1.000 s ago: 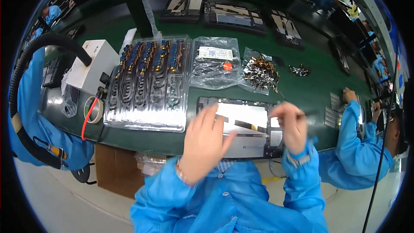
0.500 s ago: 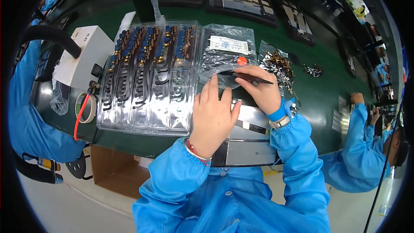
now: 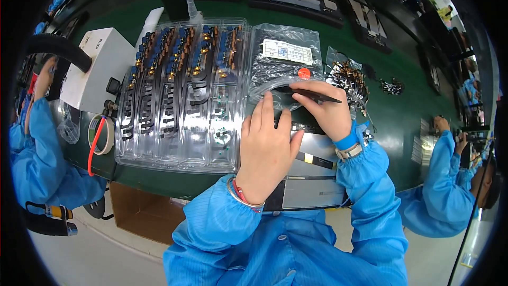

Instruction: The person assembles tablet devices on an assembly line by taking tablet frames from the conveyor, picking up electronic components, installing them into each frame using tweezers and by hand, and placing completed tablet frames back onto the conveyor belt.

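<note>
At grn bench [image 3: 394, 127], co-workers [image 3: 436, 196] nr: R hand [image 3: 332, 114] pinches blk tool [image 3: 323, 97], L hand [image 3: 268, 151] spread at bag [image 3: 276, 70].

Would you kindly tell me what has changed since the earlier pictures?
The left hand moved forward from above the open device to the clear bag; the right hand went forward and left to its near edge, holding a slim dark tool. The parts tray and white box stayed put.
</note>
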The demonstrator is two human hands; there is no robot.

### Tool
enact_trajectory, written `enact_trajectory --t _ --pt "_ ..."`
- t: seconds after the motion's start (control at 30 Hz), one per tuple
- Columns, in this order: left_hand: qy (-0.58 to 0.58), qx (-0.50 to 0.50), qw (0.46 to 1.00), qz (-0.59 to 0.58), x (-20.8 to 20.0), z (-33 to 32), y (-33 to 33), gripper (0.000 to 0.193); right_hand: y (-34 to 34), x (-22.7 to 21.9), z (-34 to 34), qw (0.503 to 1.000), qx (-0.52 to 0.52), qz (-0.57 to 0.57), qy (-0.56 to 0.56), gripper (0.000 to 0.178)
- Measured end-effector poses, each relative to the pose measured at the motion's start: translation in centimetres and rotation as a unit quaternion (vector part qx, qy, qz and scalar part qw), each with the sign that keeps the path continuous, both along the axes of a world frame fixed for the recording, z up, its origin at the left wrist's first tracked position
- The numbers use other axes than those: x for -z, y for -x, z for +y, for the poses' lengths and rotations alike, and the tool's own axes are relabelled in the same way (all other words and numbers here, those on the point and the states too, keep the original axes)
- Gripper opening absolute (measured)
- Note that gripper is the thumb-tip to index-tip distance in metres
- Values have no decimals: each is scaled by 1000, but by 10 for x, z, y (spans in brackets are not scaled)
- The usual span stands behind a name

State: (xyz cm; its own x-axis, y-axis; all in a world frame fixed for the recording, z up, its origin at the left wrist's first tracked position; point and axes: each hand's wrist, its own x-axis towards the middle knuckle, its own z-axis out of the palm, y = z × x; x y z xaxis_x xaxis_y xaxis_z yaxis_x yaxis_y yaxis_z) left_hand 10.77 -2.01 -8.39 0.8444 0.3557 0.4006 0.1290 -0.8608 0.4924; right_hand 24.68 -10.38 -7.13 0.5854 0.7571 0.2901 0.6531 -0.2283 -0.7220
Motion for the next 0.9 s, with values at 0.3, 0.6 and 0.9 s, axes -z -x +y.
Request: enact_trajectory --t 0.3,0.6,0.9 --pt "-4 0 1000 6 0 0 0 38 0 1 -1 1000 7 21 4 19" --pt "0 2 1000 12 -1 0 -1 38 2 -3 -7 998 -32 52 -11 19" --pt "-1 6 1000 25 -5 0 0 38 3 -11 -15 996 -20 92 8 21"
